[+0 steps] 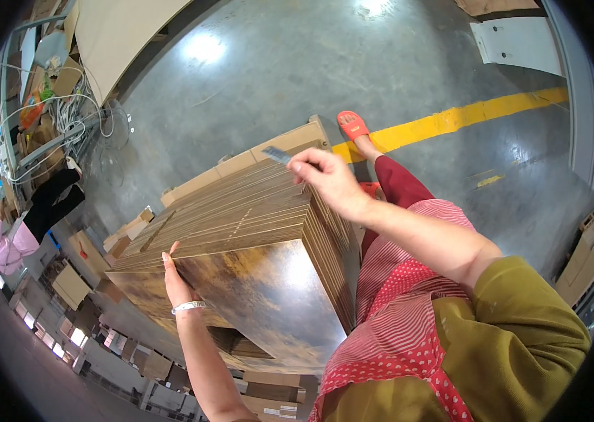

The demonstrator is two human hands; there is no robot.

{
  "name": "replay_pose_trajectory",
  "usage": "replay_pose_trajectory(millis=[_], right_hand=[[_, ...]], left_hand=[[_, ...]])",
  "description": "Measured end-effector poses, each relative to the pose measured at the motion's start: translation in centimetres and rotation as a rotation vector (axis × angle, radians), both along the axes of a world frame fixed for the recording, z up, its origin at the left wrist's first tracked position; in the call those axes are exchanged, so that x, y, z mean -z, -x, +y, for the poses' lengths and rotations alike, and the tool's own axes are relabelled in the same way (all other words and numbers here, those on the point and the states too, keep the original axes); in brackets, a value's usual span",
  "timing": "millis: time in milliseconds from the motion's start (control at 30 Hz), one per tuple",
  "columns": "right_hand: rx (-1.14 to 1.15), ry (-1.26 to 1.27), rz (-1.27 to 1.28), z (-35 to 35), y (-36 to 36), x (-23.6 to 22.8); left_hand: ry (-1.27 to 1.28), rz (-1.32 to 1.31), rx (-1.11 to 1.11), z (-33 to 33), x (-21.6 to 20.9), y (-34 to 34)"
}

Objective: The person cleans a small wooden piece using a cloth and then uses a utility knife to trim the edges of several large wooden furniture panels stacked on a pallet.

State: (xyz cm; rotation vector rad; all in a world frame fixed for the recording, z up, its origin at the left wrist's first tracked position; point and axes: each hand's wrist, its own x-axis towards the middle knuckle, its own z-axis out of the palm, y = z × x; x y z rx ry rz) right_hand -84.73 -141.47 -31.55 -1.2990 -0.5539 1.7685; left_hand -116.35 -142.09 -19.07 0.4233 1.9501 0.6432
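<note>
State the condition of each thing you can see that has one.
Panels: packed face to face
Front panel: marbled face exposed
Flat grey piece: held at one end
Right hand: closed on it
Left hand: against front panel
Bracelet: worn
Red slipper: worn

No lettering can be read, with white labels (pixel 288 411) on a cardboard box (pixel 258 406) at the lower edge and a pale mark (pixel 355 129) on a red sandal (pixel 351 125) both too small to make out.
</note>
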Motion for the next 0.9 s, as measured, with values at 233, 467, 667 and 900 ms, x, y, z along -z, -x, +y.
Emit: replay_pose_trajectory(millis=[233,467,667,900], right_hand=[[-0.155,0.062,-0.223,-3.1,-2.0,-0.2],[-0.106,0.057,-0.189,-4.8,-0.8,0.1],[-0.121,0.027,-0.196,-4.9,-0.1,-1.3],[-0.058,-0.093,-0.254,-5.3,0.4,-1.1]], left_hand=[[-0.413,0.79,1.218,-0.6,-2.9,-12.2],[-0.234,0.878,1.337,-1.8,-2.7,-20.4],[-0.171,0.972,1.291,-2.1,-1.5,-21.9],[-0.116,0.991,1.307,-1.8,-0.9,-22.7]])
